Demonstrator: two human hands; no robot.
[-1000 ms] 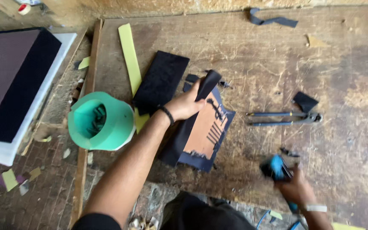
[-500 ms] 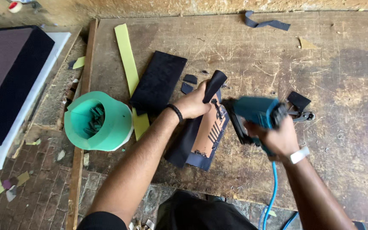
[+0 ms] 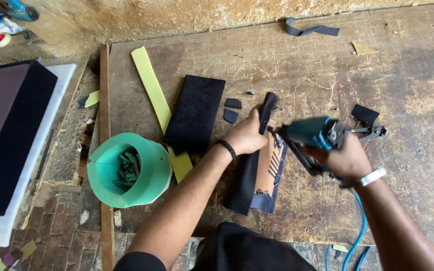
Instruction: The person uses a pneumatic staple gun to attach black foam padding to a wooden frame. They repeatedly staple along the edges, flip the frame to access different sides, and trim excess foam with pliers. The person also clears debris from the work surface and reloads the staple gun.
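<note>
My left hand [image 3: 247,135] presses dark fabric [image 3: 244,180] down over a small brown board panel [image 3: 266,170] and pinches a folded flap of the fabric upright. My right hand [image 3: 340,158] grips a teal pneumatic staple gun [image 3: 310,133], its nose against the panel's top edge beside my left fingers. A blue air hose [image 3: 355,236] runs down from the gun. The panel lies on a worn wooden worktable [image 3: 327,70].
A black fabric rectangle [image 3: 195,113] and a yellow-green strip [image 3: 154,93] lie left of the panel. A green tub [image 3: 149,183] with dark scraps sits at the table's left edge. Pliers [image 3: 370,133] lie behind the gun. A dark cushion [image 3: 1,130] rests on the floor at left.
My right hand has brought the staple gun up from the table's lower right to the panel. My left hand has stayed on the fabric, and the view has shifted closer.
</note>
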